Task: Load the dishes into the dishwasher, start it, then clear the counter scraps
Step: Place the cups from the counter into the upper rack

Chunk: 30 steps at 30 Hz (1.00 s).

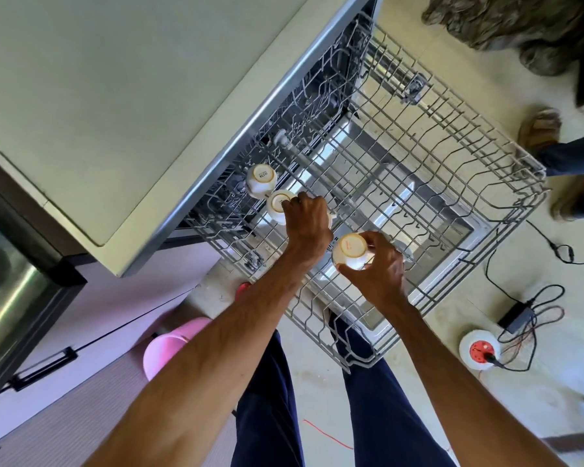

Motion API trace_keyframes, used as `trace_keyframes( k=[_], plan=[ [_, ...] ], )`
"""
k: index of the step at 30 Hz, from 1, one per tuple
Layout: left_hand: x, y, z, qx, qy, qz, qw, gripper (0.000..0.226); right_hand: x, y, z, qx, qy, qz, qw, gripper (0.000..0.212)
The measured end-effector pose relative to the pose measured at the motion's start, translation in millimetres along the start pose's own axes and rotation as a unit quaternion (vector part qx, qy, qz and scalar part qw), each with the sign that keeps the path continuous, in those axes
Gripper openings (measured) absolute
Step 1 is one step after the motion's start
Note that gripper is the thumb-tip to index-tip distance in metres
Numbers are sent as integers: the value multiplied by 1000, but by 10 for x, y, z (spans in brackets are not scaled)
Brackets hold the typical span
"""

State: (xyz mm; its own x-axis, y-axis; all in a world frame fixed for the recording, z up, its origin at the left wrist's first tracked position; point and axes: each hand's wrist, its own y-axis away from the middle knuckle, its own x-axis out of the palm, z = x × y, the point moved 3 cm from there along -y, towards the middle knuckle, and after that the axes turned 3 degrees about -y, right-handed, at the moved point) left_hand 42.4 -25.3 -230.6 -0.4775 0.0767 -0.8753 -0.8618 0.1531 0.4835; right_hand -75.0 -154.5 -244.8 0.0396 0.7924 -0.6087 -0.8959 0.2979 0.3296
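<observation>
Head view: cups going base-up into pulled-out rack (452, 153)
Left hand (309, 219) pinches middle cup (279, 203), just beside far cup (262, 179) at rack's back edge; right hand (380, 269) clamps third cup (349, 251) over rack. Axes vertical, mouths down. Likely light, rigid, glaze-slick, chippable: grip round the wall
</observation>
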Motion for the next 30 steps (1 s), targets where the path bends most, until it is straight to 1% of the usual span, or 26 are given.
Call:
trace_keyframes(
  k=[4, 7, 9, 12, 13, 14, 16, 17, 19, 21, 23, 25, 30],
  plan=[
    [74, -25, -33, 15, -33, 11, 999, 43, 4, 12, 51, 1, -2, 0, 1000, 62],
    [152, -38, -65, 42, -67, 11, 997, 44, 13, 14, 90, -4, -4, 2, 1000, 62],
    [162, -39, -41, 56, -46, -23, 997, 50, 21, 11, 101, -8, -5, -1, 1000, 62],
    [65, -39, 131, 99, 35, -90, 990, 61, 36, -4, 98, -7, -18, -2, 1000, 63],
    [4, -45, 228, 108, 47, -105, 987, 67, 48, -15, 98, -7, -20, -1, 1000, 63],
    [-49, -67, 338, 109, 44, -98, 988, 76, 64, -27, 99, -7, -21, 0, 1000, 64],
    [-96, -138, 556, 100, 2, -23, 995, 98, 94, -50, 111, -5, -24, 3, 1000, 65],
    [-93, -171, 655, 101, -24, 18, 994, 103, 118, -52, 125, -5, -26, 5, 1000, 65],
    [-55, -219, 730, 134, -71, 66, 986, 98, 141, -51, 146, -3, -27, 5, 1000, 66],
    [-56, -268, 745, 158, -85, 67, 981, 84, 161, -57, 186, -7, -24, 4, 1000, 66],
    [-121, -318, 764, 163, -73, 54, 982, 75, 178, -79, 242, -18, -21, 3, 1000, 65],
    [-220, -350, 799, 163, -51, 39, 985, 72, 172, -102, 285, -29, -20, -4, 999, 65],
    [-507, -349, 931, 117, 22, -28, 993, 77, 151, -114, 329, -18, -27, -9, 999, 67]
  ],
)
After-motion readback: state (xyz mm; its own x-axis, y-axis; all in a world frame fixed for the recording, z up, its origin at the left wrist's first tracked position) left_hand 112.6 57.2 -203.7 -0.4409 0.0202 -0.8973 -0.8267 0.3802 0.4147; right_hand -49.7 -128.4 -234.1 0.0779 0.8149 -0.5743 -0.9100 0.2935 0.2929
